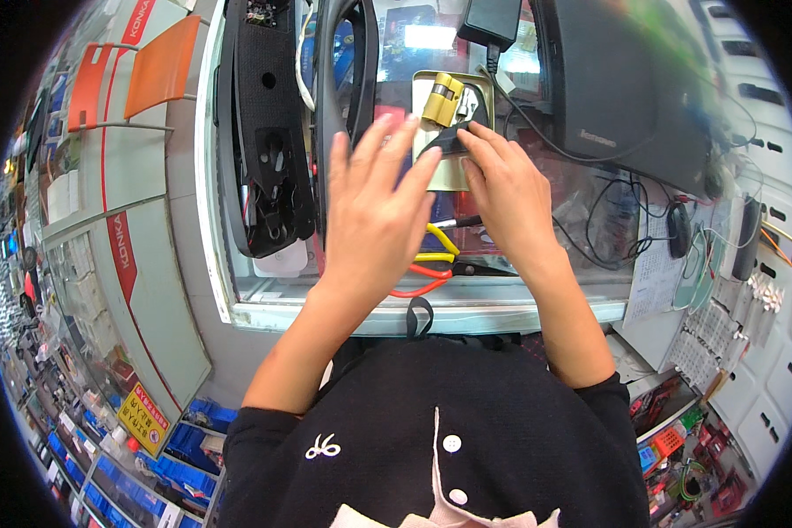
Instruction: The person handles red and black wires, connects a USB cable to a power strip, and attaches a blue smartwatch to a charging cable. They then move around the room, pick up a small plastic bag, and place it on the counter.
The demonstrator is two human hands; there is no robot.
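A shallow tin (490,88) with a pale rim lies on the glass counter in front of me. In it sits a brass lock cylinder (443,99), and a dark flat piece, perhaps cloth (450,139), lies across its nearer part. My right hand (512,195) pinches the right edge of that dark piece between bent fingers and thumb. Just left of the tin, my left hand (371,211) has its fingers spread, its thumb tip close to the dark piece; whether they touch I cannot tell. Yellow-handled pliers (440,242) and a red-handled tool (431,283) lie below the hands.
Long black padded cases (268,114) lie along the counter's left side. A black laptop (620,97) stands at the right, with a power adapter (490,22) and its cable beside it. A computer mouse (678,220) and tangled wires lie nearby. An orange chair (161,69) is beyond the counter.
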